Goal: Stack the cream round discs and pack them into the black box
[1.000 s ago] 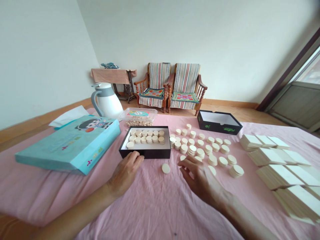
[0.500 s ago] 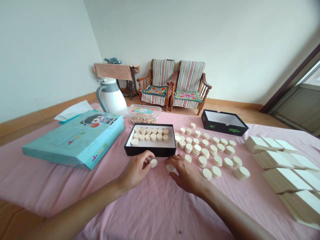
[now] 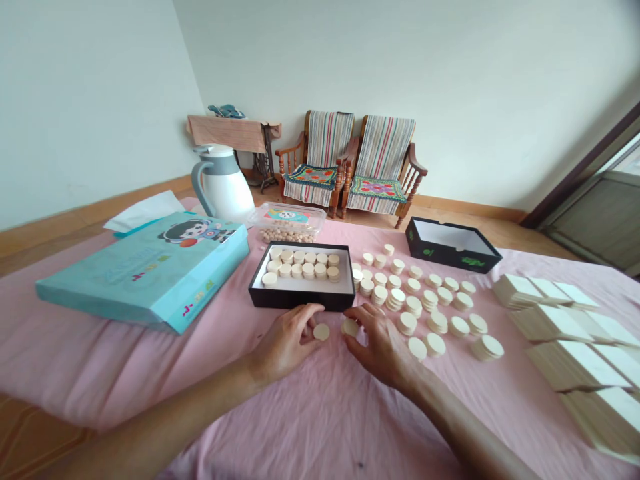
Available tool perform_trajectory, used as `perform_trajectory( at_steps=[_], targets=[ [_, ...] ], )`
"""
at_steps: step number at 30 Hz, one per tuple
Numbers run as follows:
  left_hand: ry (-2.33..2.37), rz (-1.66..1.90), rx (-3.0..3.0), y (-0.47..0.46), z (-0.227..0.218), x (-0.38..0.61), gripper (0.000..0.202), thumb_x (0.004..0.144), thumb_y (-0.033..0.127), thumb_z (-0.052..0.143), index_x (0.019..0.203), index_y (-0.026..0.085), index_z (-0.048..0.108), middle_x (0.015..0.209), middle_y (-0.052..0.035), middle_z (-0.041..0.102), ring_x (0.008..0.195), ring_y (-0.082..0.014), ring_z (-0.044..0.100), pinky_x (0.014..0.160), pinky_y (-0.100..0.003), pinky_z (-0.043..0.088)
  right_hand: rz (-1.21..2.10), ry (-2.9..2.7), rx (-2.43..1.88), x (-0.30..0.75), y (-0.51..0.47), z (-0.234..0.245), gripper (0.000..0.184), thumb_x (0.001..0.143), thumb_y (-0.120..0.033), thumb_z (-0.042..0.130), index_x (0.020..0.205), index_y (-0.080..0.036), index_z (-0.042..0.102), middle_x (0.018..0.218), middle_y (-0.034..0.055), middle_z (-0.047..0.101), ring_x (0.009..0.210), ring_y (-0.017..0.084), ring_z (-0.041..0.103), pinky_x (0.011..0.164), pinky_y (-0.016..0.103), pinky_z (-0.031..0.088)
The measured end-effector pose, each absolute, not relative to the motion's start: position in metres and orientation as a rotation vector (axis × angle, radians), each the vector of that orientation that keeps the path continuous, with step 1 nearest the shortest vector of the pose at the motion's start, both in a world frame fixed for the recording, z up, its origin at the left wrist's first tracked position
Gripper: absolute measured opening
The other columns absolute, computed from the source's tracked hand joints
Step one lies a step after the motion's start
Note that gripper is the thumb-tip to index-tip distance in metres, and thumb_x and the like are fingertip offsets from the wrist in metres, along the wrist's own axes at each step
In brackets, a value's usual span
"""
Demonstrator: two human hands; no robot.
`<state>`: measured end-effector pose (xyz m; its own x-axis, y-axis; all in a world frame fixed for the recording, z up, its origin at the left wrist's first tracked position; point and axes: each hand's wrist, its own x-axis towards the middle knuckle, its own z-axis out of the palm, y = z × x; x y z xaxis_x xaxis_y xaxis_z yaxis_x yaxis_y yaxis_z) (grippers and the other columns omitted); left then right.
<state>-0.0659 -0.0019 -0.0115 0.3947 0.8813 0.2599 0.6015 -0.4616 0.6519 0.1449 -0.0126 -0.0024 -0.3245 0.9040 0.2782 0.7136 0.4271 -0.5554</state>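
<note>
A pale round wooden disc (image 3: 321, 331) is at the fingertips of my left hand (image 3: 287, 339), whose thumb and fingers are curled at its edge. My right hand (image 3: 379, 341) has thumb and fingers around a short stack of wooden discs (image 3: 349, 327), low over the pink cloth. Both hands are close together, just in front of a black box (image 3: 300, 299) with a white inside. Stacks of wooden discs (image 3: 309, 270) stand in rows in that box. To the right, several more disc stacks (image 3: 413, 307) are spread on the cloth.
A light-blue flat box (image 3: 145, 273) lies at the left, with a white-and-grey jug (image 3: 227, 190) behind it. Small wooden pieces fill a clear container (image 3: 287, 227). Another black box (image 3: 453, 247) stands back right; stacked wooden square pieces (image 3: 565, 327) line the right side.
My left hand and its disc have moved right, toward the other hand. The right hand has shifted slightly right, and its discs show more clearly. The camera view has shifted a little.
</note>
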Motion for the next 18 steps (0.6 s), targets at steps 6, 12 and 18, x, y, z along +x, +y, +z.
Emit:
perform_trajectory(
  at_steps=[6, 12, 18],
  targets=[
    [1.252, 0.871, 2.071, -0.003, -0.010, -0.061, 0.031, 0.079, 0.020, 0.060, 0.110, 0.020, 0.059, 0.067, 0.0033, 0.060, 0.056, -0.0102, 0.056, 0.054, -0.020, 0.043, 0.477, -2.102, -1.282, 0.130, -0.019, 0.005, 0.026, 0.079, -0.018, 0.057, 0.105, -0.019, 0.057, 0.094, 0.0066, 0.060, 0.087, 0.020, 0.057, 0.073, 0.033, 0.047],
    [1.355, 1.193, 1.991, 0.003, -0.004, -0.072, 0.017, 0.087, 0.027, 0.051, 0.097, 0.017, 0.061, 0.055, 0.0053, 0.052, 0.047, -0.0079, 0.046, 0.049, -0.018, 0.036, 0.342, -2.197, -1.335, 0.110, -0.021, 0.002, 0.018, 0.081, -0.022, 0.057, 0.098, -0.018, 0.058, 0.089, 0.0071, 0.059, 0.084, 0.021, 0.055, 0.069, 0.032, 0.045],
    [1.366, 1.239, 1.982, 0.004, -0.005, -0.075, 0.016, 0.088, 0.026, 0.050, 0.095, 0.017, 0.061, 0.056, 0.0040, 0.055, 0.048, -0.0081, 0.049, 0.049, -0.019, 0.038, 0.368, -2.292, -1.363, 0.105, -0.022, 0.000, 0.008, 0.081, -0.017, 0.055, 0.089, -0.018, 0.058, 0.087, 0.0057, 0.057, 0.080, 0.018, 0.053, 0.067, 0.029, 0.043]
  ],
)
